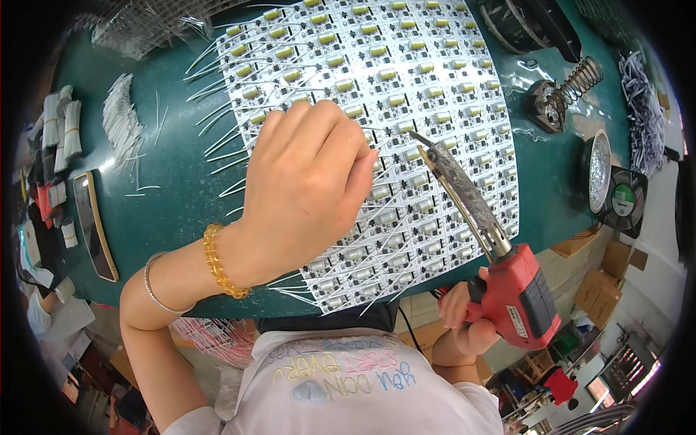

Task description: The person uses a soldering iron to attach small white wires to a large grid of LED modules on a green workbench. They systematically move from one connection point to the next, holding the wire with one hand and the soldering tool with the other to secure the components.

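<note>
A large white sheet of small circuit boards lies on the table, each board carrying a yellowish cylindrical part. My left hand is over the middle of the sheet, its fingers pinched together; a thin white wire sticks out beside them toward the iron's tip. My right hand grips the red handle of a gun-shaped soldering iron at the near right edge. The iron's dark tip and thin metal feed tube point at a board just right of my left fingers. Many white wires trail off the sheet's left side.
On the left are a pile of loose white wires, a phone and bundled wires. A coiled iron stand, a round metal-lined dish and a small fan stand on the right. Plastic-wrapped material lies far left.
</note>
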`<state>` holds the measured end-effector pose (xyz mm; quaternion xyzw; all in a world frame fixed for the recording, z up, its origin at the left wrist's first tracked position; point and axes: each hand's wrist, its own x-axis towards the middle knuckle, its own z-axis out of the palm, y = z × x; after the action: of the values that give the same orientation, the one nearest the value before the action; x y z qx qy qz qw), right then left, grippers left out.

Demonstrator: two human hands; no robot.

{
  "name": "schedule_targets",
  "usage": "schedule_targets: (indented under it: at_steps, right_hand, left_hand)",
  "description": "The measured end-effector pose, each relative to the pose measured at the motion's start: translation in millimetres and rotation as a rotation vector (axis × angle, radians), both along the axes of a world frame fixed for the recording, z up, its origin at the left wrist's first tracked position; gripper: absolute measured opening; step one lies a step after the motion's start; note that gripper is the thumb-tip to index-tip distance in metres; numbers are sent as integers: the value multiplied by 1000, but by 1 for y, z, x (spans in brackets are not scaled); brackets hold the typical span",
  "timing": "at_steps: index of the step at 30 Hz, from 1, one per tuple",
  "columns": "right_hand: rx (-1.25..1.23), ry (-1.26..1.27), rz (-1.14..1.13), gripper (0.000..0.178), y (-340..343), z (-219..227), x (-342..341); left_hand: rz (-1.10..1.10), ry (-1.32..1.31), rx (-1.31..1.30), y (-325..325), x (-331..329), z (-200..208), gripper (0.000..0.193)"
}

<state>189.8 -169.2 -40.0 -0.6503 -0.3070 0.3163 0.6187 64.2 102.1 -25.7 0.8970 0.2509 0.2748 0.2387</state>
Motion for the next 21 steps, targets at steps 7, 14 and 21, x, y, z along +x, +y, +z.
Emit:
schedule_targets:
  at_steps: [7,14,21]
  right_hand:
    - [-238,-197,37,58,-10,3,2]
    - [-413,-111,-22,31,-11,11,-3]
    - [-411,-82,-24,28,-13,10,-3]
  left_hand:
    - [-7,17,-13,2,1,-1,19]
    - [-6,21,-2,1,2,-2,19]
    - [2,17,-1,1,2,-2,19]
